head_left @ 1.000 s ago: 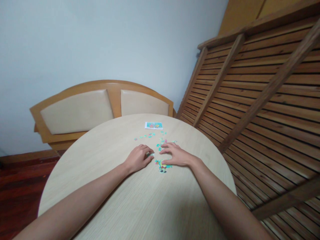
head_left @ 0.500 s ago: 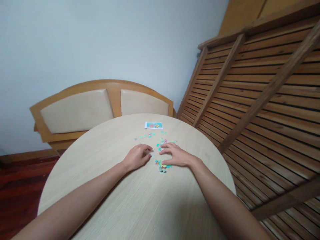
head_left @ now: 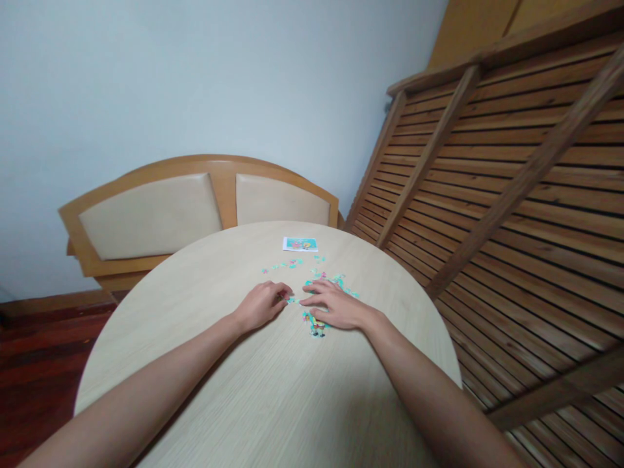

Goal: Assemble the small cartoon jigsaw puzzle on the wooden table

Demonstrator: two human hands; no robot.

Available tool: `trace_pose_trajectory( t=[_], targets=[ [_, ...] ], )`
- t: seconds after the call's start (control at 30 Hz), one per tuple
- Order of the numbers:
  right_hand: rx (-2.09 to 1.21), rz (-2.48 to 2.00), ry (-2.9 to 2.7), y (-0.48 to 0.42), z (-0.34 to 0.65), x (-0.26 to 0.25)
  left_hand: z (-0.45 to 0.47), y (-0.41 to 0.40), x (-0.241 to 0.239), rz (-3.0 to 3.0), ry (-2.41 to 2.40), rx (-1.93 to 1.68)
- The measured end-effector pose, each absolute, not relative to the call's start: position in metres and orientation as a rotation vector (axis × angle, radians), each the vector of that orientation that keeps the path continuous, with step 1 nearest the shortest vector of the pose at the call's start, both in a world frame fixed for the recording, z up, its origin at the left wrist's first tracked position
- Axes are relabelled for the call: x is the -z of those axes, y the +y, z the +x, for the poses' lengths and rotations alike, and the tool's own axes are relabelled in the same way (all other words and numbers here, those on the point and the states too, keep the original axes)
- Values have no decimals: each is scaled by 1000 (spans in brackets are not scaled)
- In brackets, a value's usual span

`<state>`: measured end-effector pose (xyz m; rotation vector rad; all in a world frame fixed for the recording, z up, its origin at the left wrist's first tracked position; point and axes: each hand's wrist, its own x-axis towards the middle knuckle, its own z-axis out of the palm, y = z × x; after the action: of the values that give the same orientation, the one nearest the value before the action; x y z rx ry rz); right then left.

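Observation:
Both my hands rest on a round pale wooden table (head_left: 273, 390) among small teal and pink jigsaw pieces. My left hand (head_left: 260, 304) is curled, its fingertips pinched on a small piece (head_left: 291, 299) lying on the table. My right hand (head_left: 331, 304) lies palm down with its fingers stretched toward the same piece, covering part of a joined cluster of pieces (head_left: 316, 326). Several loose pieces (head_left: 287, 265) are scattered just beyond the hands.
A small picture card (head_left: 299, 244) lies near the table's far edge. A wooden bench with two cream cushions (head_left: 195, 208) stands behind the table against a pale wall. Slatted wooden panels (head_left: 511, 195) lean close on the right. Dark red floor (head_left: 39, 351) shows at left.
My right hand has slid a little to the left toward my left hand, uncovering pieces at its right. My left hand has drawn back slightly and curled tighter.

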<state>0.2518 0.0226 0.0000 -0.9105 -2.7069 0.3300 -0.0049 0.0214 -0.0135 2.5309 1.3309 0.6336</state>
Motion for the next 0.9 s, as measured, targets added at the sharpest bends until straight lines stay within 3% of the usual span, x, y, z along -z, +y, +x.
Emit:
trace_pose_trajectory(
  t=[0.27, 0.47, 0.9],
  targets=[
    [-194, -1288, -2350, 44, 282, 8, -4, 19, 13, 2676, 1284, -650],
    [-168, -1567, -2299, 51, 295, 12, -3, 17, 16, 2812, 956, -669],
    [-177, -1584, -2143, 78, 337, 37, 0, 15, 19, 2869, 1015, -598]
  ],
)
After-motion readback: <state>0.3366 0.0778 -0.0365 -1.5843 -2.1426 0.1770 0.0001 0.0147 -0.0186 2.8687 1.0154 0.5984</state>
